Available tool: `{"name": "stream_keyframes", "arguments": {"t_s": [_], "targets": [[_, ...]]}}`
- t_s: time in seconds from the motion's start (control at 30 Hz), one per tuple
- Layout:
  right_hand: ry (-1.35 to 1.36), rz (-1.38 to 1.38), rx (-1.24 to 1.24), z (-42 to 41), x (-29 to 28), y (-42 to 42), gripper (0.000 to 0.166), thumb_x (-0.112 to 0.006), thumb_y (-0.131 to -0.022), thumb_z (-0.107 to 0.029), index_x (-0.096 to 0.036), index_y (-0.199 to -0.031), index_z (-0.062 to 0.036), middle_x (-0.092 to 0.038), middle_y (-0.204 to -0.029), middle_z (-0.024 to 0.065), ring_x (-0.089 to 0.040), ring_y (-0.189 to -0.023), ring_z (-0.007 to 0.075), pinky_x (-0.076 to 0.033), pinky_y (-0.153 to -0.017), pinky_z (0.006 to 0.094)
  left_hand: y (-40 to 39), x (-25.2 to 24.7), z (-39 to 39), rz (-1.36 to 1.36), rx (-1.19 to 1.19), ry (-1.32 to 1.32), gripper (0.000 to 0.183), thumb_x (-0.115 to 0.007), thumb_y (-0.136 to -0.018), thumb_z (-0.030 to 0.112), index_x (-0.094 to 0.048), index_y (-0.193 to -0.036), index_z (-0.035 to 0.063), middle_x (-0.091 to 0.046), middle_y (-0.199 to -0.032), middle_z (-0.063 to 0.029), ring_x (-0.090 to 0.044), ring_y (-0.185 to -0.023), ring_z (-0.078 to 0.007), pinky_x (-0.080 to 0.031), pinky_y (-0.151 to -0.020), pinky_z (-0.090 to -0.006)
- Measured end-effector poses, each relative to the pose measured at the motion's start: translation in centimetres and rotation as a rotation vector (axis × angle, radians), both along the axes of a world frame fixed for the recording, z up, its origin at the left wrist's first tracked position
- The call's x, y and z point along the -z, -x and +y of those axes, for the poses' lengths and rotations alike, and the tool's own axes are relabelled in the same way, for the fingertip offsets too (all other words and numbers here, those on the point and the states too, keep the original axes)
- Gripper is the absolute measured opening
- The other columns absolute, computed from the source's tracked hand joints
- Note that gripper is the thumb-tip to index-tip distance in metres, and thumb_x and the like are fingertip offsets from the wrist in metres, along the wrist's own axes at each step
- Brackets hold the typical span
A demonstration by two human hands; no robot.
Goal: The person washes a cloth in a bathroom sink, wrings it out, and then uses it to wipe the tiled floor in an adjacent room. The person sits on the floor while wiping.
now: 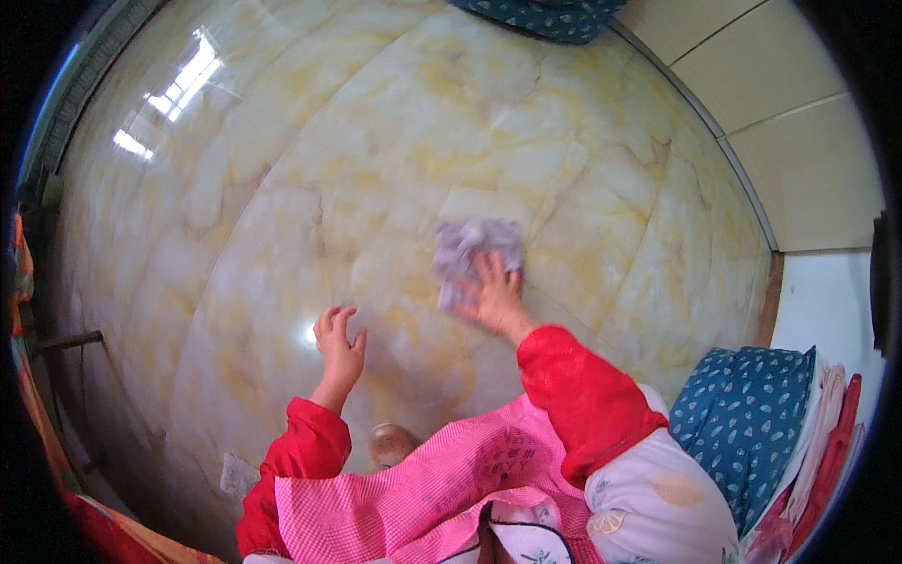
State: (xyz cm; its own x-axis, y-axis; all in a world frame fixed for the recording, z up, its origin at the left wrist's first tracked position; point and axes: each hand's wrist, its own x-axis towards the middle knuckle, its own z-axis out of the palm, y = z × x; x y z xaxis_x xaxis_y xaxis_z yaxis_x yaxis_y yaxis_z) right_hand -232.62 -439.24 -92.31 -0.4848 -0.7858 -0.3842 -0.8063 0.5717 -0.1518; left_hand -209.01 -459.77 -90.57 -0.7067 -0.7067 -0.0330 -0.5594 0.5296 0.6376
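A crumpled pale purple cloth (473, 243) lies on the glossy marbled floor (366, 211), just right of the middle of the view. My right hand (493, 292) presses on its lower part with spread fingers, slightly blurred. My left hand (341, 349) hangs to the left, above the floor, with loosely bent fingers apart and nothing in it. Red sleeves cover both forearms. A pink checked apron (437, 486) with printed writing covers my lap, and the tip of a brown shoe (391, 444) shows beside it.
Blue patterned fabric (747, 423) stands at the lower right beside pink and red items. Another blue patterned item (557, 17) is at the top edge. Tiled wall (789, 169) borders the right. A dark metal bar (70, 340) and orange fabric (25, 261) are at the left.
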Motion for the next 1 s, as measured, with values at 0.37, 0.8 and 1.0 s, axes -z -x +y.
{"name": "stream_keyframes", "arguments": {"t_s": [0.37, 0.8, 1.0], "targets": [[-0.103, -0.277, 0.952, 19.0, 0.1, 10.4, 0.078, -0.045, -0.083, -0.065, -0.005, -0.145, -0.0404, 0.013, -0.152, 0.0176, 0.015, -0.138, 0.0425, -0.004, -0.106, 0.0615, 2.8, 2.1, -3.3, -0.303, 0.165, 0.007, 0.073, -0.074, -0.072, 0.021, -0.037, -0.135, 0.0151, -0.022, -0.145, -0.0174, -0.017, -0.134, -0.0389, -0.022, -0.105, -0.0526], [0.115, -0.026, 2.132, 31.6, 4.9, 8.1, 0.066, -0.027, -0.088, -0.065, -0.011, -0.146, -0.0369, 0.005, -0.153, 0.0164, -0.003, -0.136, 0.0481, -0.01, -0.106, 0.0599, 20.1, 4.5, 0.4, -0.713, -0.252, -0.297, 0.143, -0.079, -0.048, 0.066, 0.016, -0.145, 0.0205, 0.019, -0.148, -0.0247, 0.02, -0.135, -0.0463, -0.004, -0.103, -0.0685], [-0.19, 0.214, 1.425, 39.0, 8.2, 22.3, 0.064, -0.022, -0.092, -0.058, -0.018, -0.146, -0.0245, -0.02, -0.15, 0.0131, -0.026, -0.131, 0.0447, -0.017, -0.107, 0.0527, 22.2, 2.3, 1.0, -1.066, -0.133, -0.225, 0.141, -0.054, -0.048, 0.089, 0.024, -0.142, 0.0189, 0.011, -0.146, -0.0331, 0.013, -0.136, -0.0482, -0.003, -0.102, -0.0684]]}}
